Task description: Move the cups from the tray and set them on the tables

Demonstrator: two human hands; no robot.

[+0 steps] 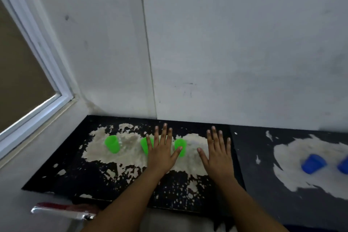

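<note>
Tabletop point(62, 171) black, its coating worn to pale patches, pushed against a grey wall point(226, 43) beside a white-framed window point(37, 73); a second dark table point(263, 184) adjoins on the right. Three green cups point(112, 144) stand in a row on the left table and two blue cups point(313, 164) on the right one, contents not visible. Left hand point(161, 153) and right hand point(218, 153) hover flat over the left table, fingers straight and spread, holding nothing.

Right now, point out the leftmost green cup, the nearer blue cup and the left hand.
leftmost green cup point(112, 144): head view, side wall.
nearer blue cup point(313, 164): head view, side wall.
left hand point(162, 151): head view, back of hand.
</note>
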